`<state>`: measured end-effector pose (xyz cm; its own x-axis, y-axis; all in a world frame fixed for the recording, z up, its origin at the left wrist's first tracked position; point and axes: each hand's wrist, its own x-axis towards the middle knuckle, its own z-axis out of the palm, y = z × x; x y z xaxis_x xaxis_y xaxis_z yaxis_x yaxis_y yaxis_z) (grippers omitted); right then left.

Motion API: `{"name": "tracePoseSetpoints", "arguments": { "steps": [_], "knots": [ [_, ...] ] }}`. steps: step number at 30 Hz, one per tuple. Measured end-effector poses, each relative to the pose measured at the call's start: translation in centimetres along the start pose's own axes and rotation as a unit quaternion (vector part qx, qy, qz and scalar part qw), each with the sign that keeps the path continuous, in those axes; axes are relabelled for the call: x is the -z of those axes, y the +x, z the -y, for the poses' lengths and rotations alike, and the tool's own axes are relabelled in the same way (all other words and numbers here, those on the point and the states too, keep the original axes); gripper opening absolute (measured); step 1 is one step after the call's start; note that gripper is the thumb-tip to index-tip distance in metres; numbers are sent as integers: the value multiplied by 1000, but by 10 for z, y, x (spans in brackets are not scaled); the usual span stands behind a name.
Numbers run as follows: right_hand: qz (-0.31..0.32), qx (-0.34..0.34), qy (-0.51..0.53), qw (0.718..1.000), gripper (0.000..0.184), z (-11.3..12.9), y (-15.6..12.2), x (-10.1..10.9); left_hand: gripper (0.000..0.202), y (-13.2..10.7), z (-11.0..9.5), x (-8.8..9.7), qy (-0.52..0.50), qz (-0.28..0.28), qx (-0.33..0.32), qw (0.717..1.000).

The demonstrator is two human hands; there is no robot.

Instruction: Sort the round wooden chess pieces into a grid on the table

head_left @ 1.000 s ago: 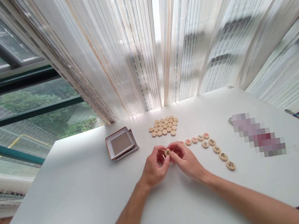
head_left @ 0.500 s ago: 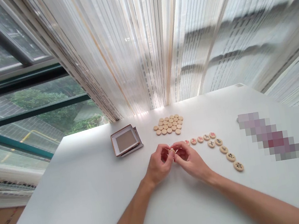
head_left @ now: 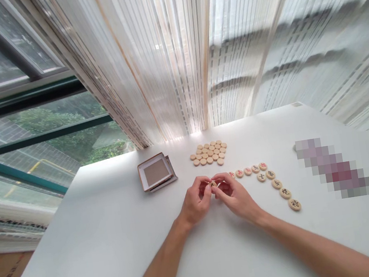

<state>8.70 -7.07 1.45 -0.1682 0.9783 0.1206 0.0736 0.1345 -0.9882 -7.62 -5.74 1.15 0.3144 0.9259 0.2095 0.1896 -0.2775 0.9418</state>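
Wooden xiangqi piece (head_left: pixel 213 184) is up between both hands, left hand (head_left: pixel 195 203) and right hand (head_left: pixel 237 196) fingers pinching it; imo one loose fingertip could drop it, maybe bumping the nearby red-lettered pieces (head_left: pixel 239 173) crooked.

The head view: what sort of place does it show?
Probably a room at home: a striped, sheer white curtain hangs beside a green-framed glass window, and round, wood-coloured game pieces lie on a plain white table.
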Motion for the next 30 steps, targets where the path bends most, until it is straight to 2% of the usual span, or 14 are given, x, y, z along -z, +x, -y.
{"name": "tracePoseSetpoints", "arguments": {
  "steps": [6, 13, 20, 25, 30],
  "knots": [
    [-7, -8, 42, 999, 24, 1, 1, 0, 26, 0, -3, -1, 13, 14, -11, 1000],
    [-19, -10, 42, 999, 30, 3, 1, -3, 29, -1, -3, -1, 21, 13, -6, 1000],
    [-53, 27, -25, 998, 25, 8, -4, 0, 27, 0, 0, 2, 14, 8, -10, 1000],
    [-72, 42, -74, 994, 20, 21, -36, 13, 23, 1, 3, 2, 34, 4, -6, 999],
    [-104, 6, -152, 983, 22, 17, -84, 43, 18, 1, 7, 2, 51, -5, -1, 999]
  ]
}}
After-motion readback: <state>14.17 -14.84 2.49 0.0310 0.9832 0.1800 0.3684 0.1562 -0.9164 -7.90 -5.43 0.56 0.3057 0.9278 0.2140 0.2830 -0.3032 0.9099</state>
